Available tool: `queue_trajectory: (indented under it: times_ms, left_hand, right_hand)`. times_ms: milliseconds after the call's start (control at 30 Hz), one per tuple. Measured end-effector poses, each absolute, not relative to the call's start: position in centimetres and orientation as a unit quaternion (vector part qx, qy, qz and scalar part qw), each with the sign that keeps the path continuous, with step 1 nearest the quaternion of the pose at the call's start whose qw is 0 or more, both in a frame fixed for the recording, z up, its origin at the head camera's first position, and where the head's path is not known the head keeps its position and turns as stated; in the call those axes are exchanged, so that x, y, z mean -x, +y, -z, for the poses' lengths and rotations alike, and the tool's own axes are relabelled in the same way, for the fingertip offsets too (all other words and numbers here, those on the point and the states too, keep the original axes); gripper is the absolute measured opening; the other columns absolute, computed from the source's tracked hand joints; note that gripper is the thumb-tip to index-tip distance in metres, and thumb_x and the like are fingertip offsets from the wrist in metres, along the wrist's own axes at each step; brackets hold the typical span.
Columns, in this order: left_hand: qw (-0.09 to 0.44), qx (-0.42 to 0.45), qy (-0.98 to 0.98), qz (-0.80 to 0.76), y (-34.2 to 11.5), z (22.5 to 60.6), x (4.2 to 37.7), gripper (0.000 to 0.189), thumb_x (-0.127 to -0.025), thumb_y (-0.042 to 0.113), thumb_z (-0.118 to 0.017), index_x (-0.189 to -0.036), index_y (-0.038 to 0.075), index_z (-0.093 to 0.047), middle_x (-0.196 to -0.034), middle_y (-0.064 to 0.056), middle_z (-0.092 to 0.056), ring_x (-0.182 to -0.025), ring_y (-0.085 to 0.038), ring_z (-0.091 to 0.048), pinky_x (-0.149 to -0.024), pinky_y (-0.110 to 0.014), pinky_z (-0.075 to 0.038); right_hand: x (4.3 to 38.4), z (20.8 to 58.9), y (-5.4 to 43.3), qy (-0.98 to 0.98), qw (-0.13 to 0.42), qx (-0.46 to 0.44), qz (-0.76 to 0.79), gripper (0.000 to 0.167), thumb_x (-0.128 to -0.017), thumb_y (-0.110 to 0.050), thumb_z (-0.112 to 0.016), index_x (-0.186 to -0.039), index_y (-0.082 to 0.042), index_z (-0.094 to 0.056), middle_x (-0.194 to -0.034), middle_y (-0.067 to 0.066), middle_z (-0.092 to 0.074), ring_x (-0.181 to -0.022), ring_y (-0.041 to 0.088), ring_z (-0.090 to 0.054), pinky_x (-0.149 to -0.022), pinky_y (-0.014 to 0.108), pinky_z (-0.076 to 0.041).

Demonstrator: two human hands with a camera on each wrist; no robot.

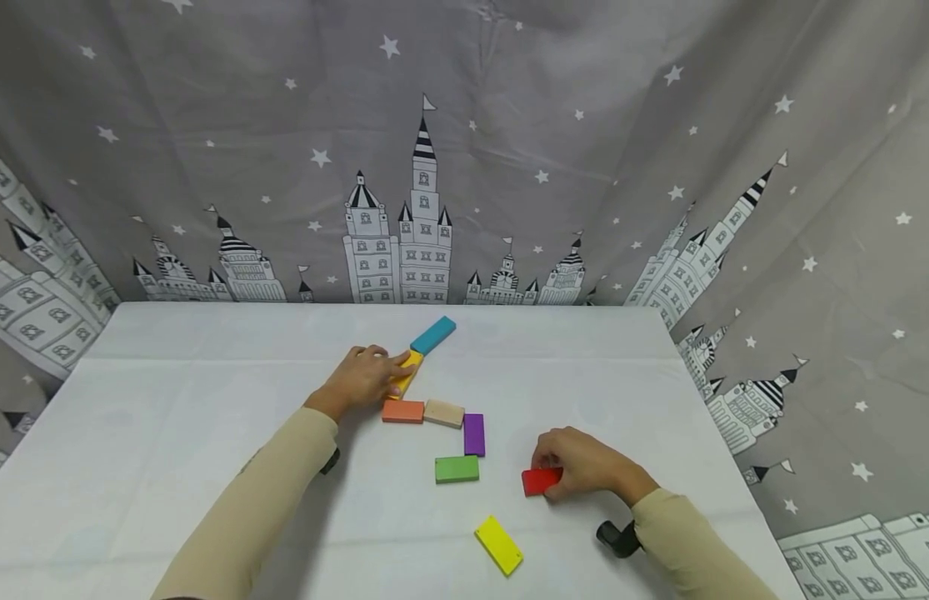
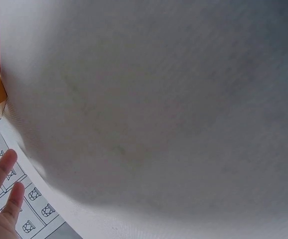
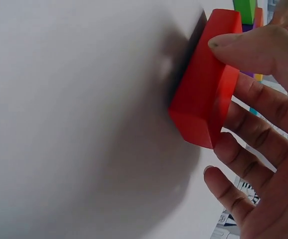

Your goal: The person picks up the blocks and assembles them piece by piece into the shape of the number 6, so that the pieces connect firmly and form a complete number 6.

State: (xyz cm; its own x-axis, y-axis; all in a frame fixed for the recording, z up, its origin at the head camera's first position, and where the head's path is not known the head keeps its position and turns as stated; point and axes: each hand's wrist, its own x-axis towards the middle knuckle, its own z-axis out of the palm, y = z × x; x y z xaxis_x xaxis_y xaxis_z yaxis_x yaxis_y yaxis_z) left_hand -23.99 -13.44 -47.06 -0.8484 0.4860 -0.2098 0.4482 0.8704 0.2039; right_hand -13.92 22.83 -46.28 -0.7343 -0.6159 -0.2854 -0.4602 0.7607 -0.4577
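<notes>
My left hand (image 1: 365, 377) holds an amber-yellow block (image 1: 411, 372) between thumb and index finger. The block's far end meets a blue block (image 1: 433, 335); its near end is by an orange block (image 1: 402, 412). A beige block (image 1: 444, 413), a purple block (image 1: 474, 435) and a green block (image 1: 457, 469) continue the winding row. To the right, my right hand (image 1: 584, 460) pinches a red block (image 1: 541, 481), thumb on one face and fingers on the other. In the right wrist view the red block (image 3: 204, 79) is tilted, with a shadow beside it.
A bright yellow block (image 1: 498, 546) lies apart near the front of the white table (image 1: 209, 467). Behind the table hangs a grey curtain (image 1: 509, 100) printed with castles and stars. A black wrist device (image 1: 618, 539) sits by the right sleeve.
</notes>
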Motion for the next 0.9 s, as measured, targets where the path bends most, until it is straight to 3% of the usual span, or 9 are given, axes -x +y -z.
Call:
queue_trajectory:
  times_ms: [500,900]
  left_hand:
    - [0.125,-0.236,0.961,-0.071,-13.5,47.1,24.2,0.053,-0.09,0.033,-0.065,-0.139,0.023,-0.05,-0.15,-0.001,-0.041,-0.13,-0.035,-0.042,-0.107,-0.057,-0.029]
    - [0.128,-0.244,0.959,-0.074,-13.6,47.3,24.1,0.052,-0.09,0.032,-0.065,-0.139,0.023,-0.051,-0.151,-0.002,-0.04,-0.129,-0.035,-0.042,-0.106,-0.056,-0.03]
  right_hand:
    - [16.6,43.9,17.8,0.905,0.185,0.356,0.144,0.025,-0.075,-0.025,-0.081,-0.096,-0.017,-0.071,-0.082,-0.012,-0.056,-0.082,0.009,-0.05,-0.073,0.024,-0.046]
    - [18.1,42.9,13.6,0.885,0.2,0.4,0.13,0.026,-0.078,-0.027,-0.08,-0.1,-0.018,-0.071,-0.087,-0.011,-0.06,-0.085,0.006,-0.051,-0.079,0.022,-0.045]
